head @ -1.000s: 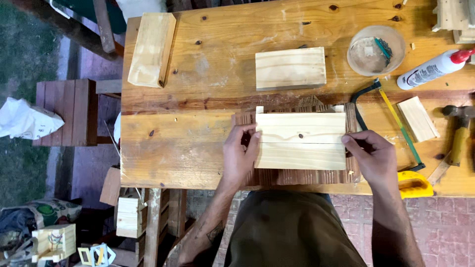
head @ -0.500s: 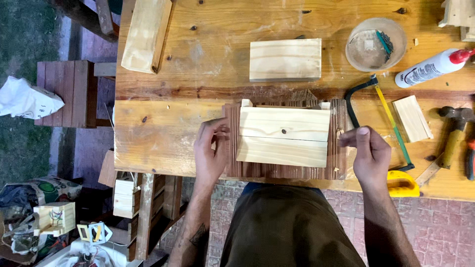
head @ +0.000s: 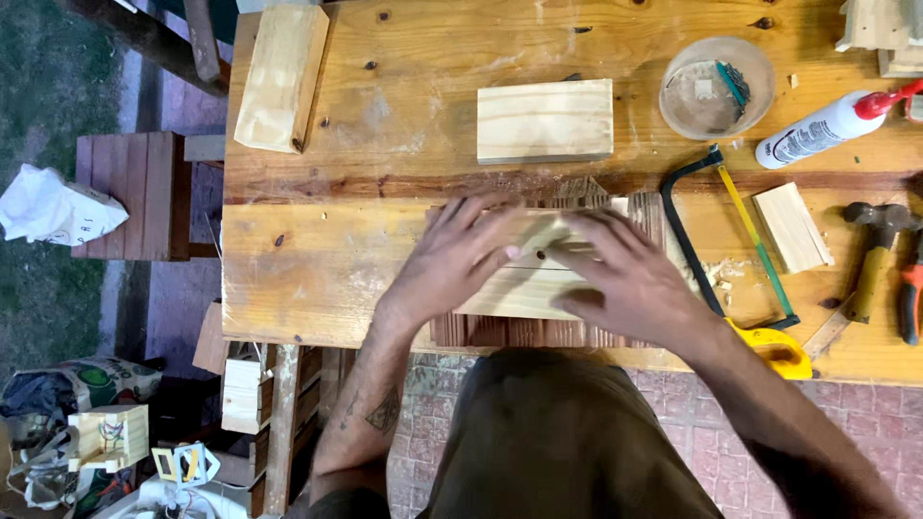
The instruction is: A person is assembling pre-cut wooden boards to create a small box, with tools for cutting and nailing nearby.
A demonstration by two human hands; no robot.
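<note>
Both hands, left hand and right hand, lay flat with fingers spread on the pale rectangular pine board, already seated atop the brown ribbed panel; no fastening was visible.

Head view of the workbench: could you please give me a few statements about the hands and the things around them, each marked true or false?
1. Both hands, the left hand and the right hand, lie flat on the pale wooden board. True.
2. The pale board rests on a darker ribbed panel. True.
3. The hacksaw lies to the left of the hands. False: it lies to their right, its yellow handle at the near edge of the workbench.
4. The glue bottle stands upright. False: it lies on its side near the round bowl.
5. A second pale block lies beyond the hands, untouched. True.
</note>
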